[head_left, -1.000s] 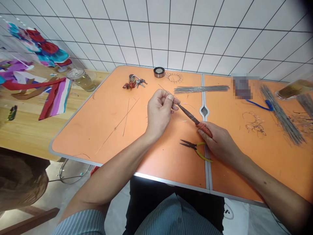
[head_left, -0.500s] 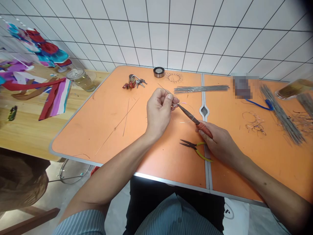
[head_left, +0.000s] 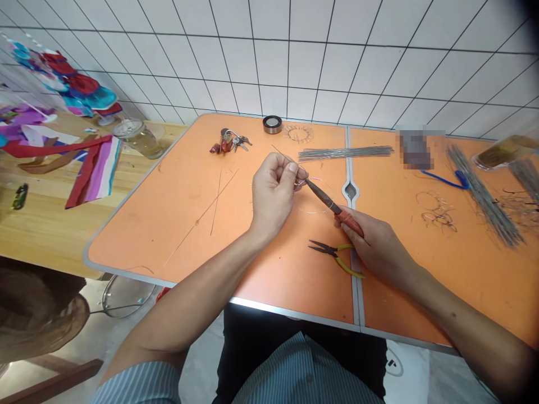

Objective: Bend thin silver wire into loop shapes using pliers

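Thin wire is pinched between the thumb and fingers of my left hand, with one end sticking up past the knuckles. My right hand grips red-handled pliers, seen edge-on. Their dark tip meets the wire at my left fingertips; whether the jaws are closed on it I cannot tell. A loop of fine wire curves out below and behind the pliers. Near my right hand, yellow-handled long-nose pliers lie spread on the orange table.
Straight wires lie bundled at the back, near keys, a tape roll and a wire ring. Two loose wires cross on the left. Tangled wire and another bundle occupy the right.
The pliers' tip and my hands hold nearly the same place; the wire loop by the pliers has shifted slightly. The whole view has drifted a little.
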### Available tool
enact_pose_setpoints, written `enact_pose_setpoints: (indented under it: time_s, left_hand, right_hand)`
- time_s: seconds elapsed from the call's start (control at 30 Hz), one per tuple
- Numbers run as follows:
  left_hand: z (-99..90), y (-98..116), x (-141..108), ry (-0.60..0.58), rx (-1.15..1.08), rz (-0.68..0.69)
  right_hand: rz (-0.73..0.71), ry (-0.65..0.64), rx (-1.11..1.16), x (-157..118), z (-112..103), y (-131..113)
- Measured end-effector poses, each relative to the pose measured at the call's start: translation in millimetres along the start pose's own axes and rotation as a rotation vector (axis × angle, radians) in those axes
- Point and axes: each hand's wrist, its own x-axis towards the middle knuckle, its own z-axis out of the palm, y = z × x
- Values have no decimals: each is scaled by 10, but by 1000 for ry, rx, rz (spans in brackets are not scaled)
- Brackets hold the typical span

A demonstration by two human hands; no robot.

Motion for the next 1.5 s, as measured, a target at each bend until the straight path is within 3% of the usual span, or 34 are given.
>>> enact_pose_setpoints:
  time_s: [0.4, 0.83, 1.5]
  left_hand:
    - [-12, -12, 12, 1, -9, -84]
    - [-11, 9, -4, -20, -86, -71]
    - [-6, 9, -21, -15, -84, -78]
  right_hand:
    - [-23, 17, -16, -20, 41, 87]
    - [42, -52, 49, -8, 18, 58]
    - [28, -33, 54, -34, 24, 73]
